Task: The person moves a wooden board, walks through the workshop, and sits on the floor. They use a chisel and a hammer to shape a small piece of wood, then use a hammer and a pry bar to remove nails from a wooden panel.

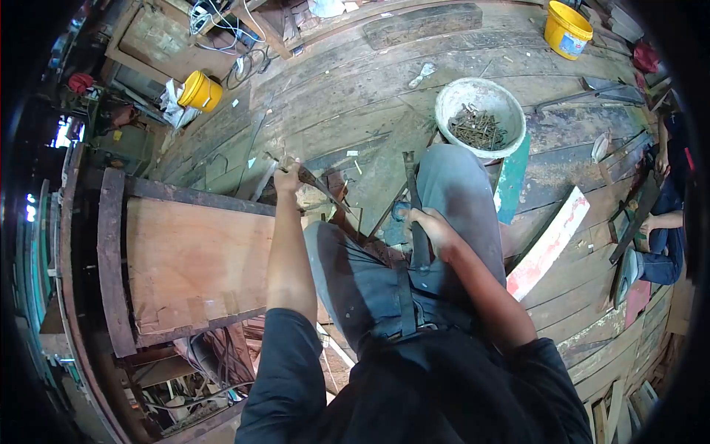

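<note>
My left hand (pixel 288 176) is closed round a dark, narrow piece of wood (pixel 319 186) that slants down to the right, past my left knee. In my right hand (pixel 433 228) is a dark metal pry bar (pixel 413 181), its forked end pointing away from me and its lower end over my lap. Between my knees lie scraps of wood on the plank floor. A white basin (pixel 481 87) holding many rusty nails (pixel 479 127) stands just beyond my right knee.
A wooden panel in a dark frame (pixel 200 259) is at the left. Yellow buckets (pixel 200 92) (pixel 568 31) stand farther off. A white-painted board (pixel 549 243) and a green board (pixel 512 179) lie to the right. Another person's arm (pixel 665 220) shows at the right edge.
</note>
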The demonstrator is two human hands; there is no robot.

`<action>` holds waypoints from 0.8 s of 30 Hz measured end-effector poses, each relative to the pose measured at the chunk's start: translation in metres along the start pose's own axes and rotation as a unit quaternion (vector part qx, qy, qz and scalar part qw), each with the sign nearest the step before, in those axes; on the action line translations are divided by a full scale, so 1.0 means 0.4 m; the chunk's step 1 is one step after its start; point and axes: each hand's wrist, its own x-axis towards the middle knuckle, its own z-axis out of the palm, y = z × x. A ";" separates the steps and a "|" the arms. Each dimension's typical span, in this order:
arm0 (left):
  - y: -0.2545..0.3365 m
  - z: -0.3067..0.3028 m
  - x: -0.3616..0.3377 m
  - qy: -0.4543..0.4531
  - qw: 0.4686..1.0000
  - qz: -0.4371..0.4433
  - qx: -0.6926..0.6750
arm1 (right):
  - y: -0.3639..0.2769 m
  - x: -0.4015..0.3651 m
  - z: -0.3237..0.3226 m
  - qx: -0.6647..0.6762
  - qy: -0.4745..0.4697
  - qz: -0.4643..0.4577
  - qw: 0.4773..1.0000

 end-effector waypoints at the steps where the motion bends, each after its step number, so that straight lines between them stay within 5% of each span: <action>1: -0.003 -0.017 0.025 0.032 0.994 0.025 0.098 | -0.001 -0.006 -0.004 -0.017 0.005 -0.005 1.000; 2: -0.002 -0.022 0.037 0.063 0.977 0.050 0.196 | -0.003 -0.011 -0.007 -0.032 0.011 -0.010 0.999; 7: 0.137 -0.063 0.000 0.092 0.977 0.066 0.181 | -0.009 -0.018 -0.024 -0.026 -0.013 -0.018 0.999; 10: 0.250 -0.069 -0.082 0.164 0.927 0.165 0.294 | -0.017 -0.010 -0.017 -0.016 -0.013 -0.014 1.000; 12: 0.291 -0.067 -0.187 0.004 0.935 0.223 0.277 | -0.020 -0.002 -0.013 -0.020 -0.005 -0.007 1.000; 16: 0.207 -0.060 -0.304 0.007 0.925 0.311 0.220 | -0.010 0.028 -0.025 -0.043 -0.026 0.021 0.999; 19: 0.198 -0.037 -0.436 -0.049 0.972 0.204 0.106 | -0.003 0.031 -0.014 -0.029 0.000 0.007 1.000; 24: 0.128 -0.006 -0.516 -0.080 0.977 0.186 0.073 | -0.021 0.031 -0.021 -0.049 -0.017 0.040 0.998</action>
